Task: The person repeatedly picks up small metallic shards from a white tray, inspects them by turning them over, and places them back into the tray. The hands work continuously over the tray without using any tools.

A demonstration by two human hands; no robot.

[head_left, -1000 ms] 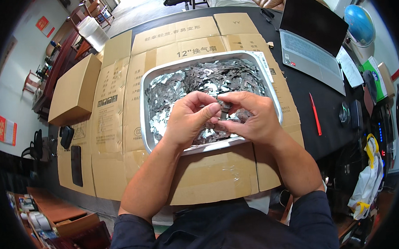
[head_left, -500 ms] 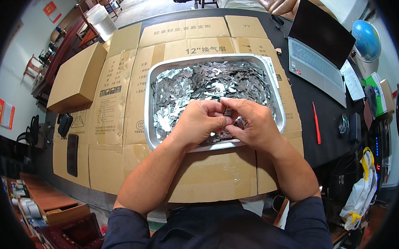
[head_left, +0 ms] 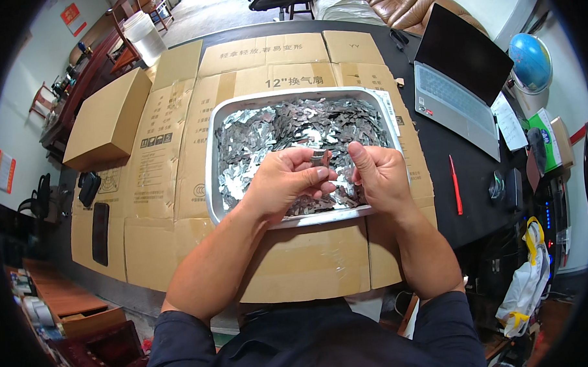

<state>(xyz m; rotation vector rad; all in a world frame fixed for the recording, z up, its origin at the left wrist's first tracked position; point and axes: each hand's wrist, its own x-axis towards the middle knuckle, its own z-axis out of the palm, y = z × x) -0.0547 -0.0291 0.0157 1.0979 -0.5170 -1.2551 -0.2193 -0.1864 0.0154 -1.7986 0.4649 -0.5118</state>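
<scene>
Metal stack (head_left: 318,155), probably, in left hand (head_left: 282,184), clear of tray's far rim (head_left: 291,94)

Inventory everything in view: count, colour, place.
metal pieces: uncountable, silver, in tray
tray: 1, white, on cardboard
cardboard: count unclear, brown, on table
table: 1, black, under cardboard
box: 1, brown, left
phone: 1, black, left
laptop: 1, grey, right
pen-like item: 1, red, right
globe: 1, blue, right
bucket: 1, white, upper left
sofa: 1, brown, top right
other items: uncounted, mixed, around
left hand: 1, bare, over tray, holding metal pieces
right hand: 1, bare, over tray, grip unclear
</scene>
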